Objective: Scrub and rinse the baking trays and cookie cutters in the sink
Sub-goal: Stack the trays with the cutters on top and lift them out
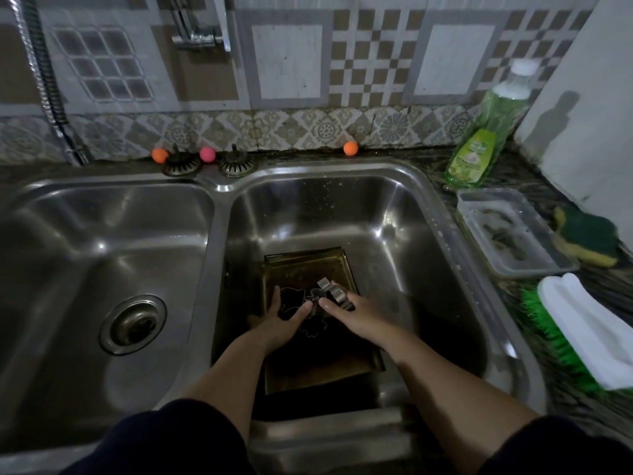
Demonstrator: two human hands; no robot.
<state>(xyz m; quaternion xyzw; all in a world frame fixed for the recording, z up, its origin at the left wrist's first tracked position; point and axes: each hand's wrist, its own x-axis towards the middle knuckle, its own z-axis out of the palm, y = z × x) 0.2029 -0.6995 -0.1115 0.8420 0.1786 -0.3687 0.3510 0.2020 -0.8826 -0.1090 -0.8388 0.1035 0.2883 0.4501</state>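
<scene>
At the far left a ribbed metal shower hose hangs down the tiled wall. Below it lies the left basin of the stainless steel double sink, holding nothing but its round drain strainer. On the ledge behind the divider sit two loose metal sink plugs among small orange and pink balls, likely parked there so both drains run free.

In the right basin lies a dark rectangular baking tray, flat on the bottom, probably set there so it catches whatever is washed above it. The left hand reaches into the tray with fingers spread and fairly straight, resting on thin wire-like metal cookie cutters lying in the tray, gripping nothing that can be made out. Just beside it, the right hand curls around a shiny folded-strip metal cookie cutter, lifted slightly off the tray.

No water runs from the chrome tap above, so the scrubbing seems barely begun.

On the dark speckled worktop to the right stand a green dish-soap bottle, a clear plastic tub, a yellow-and-green sponge and a green-bristled white scrubbing brush, all within the right hand's reach.
</scene>
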